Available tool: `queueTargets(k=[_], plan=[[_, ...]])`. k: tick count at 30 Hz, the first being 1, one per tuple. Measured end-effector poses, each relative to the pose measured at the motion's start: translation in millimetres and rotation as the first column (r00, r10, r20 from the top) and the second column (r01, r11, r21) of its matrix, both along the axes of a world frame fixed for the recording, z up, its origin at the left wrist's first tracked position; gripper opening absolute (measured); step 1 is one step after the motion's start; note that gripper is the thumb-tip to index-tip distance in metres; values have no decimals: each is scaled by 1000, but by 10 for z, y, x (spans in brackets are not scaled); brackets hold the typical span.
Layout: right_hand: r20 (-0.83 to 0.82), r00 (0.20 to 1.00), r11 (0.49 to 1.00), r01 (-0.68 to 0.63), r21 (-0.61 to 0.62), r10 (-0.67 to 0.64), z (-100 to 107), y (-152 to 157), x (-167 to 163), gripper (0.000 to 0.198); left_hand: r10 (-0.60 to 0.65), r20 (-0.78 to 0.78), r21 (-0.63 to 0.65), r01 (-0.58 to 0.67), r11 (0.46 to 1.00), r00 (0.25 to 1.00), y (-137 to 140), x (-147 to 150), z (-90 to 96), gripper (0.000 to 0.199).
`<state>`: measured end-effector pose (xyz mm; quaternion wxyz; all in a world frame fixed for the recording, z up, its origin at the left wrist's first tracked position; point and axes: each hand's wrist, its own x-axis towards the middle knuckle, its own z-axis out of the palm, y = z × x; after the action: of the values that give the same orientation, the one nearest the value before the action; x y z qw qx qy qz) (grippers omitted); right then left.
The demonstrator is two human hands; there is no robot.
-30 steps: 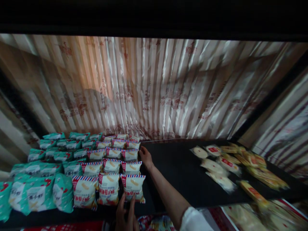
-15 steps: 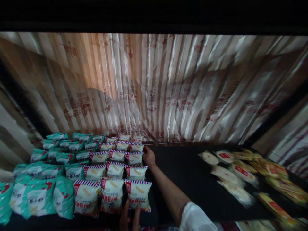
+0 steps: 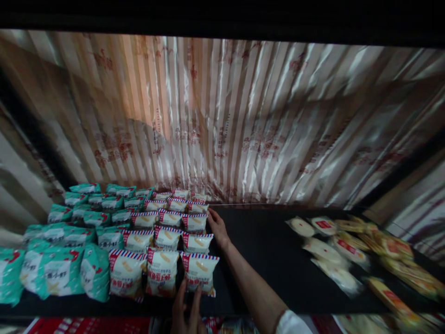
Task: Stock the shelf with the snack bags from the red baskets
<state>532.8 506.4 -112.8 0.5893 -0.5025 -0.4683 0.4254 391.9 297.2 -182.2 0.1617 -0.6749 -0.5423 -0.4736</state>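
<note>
Fingers (image 3: 196,304) of the left hand (image 3: 186,317) stand parted at the lower front of the rightmost white bag (image 3: 200,270) — front row, upright on the black shelf (image 3: 257,260). Farther in, the right hand (image 3: 218,228), loosely unfolded, lies along the right edge of the white rows (image 3: 167,236), teal bags (image 3: 63,273) to their left, flat packets (image 3: 325,253) well apart rightward — striped sheeting (image 3: 264,116) behind.

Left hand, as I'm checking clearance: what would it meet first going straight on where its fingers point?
Likely the rightmost front white bag; the left hand may be touching it, depth unclear.
</note>
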Motion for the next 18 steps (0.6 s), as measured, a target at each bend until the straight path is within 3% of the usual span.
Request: queueTargets(k=[3, 8, 18], plan=[[-37, 997, 998, -64, -6, 64, 53, 27, -28, 38, -2, 0, 23, 2, 1000, 1000, 12, 2, 7, 60], [0, 1000, 999, 25, 44, -25, 97, 48, -46, 30, 24, 11, 36, -25, 999, 1000, 19, 14, 19, 56], [58, 993, 994, 106, 21, -107, -46, 110, -127, 30, 61, -8, -49, -62, 997, 998, -12, 40, 51, 79]])
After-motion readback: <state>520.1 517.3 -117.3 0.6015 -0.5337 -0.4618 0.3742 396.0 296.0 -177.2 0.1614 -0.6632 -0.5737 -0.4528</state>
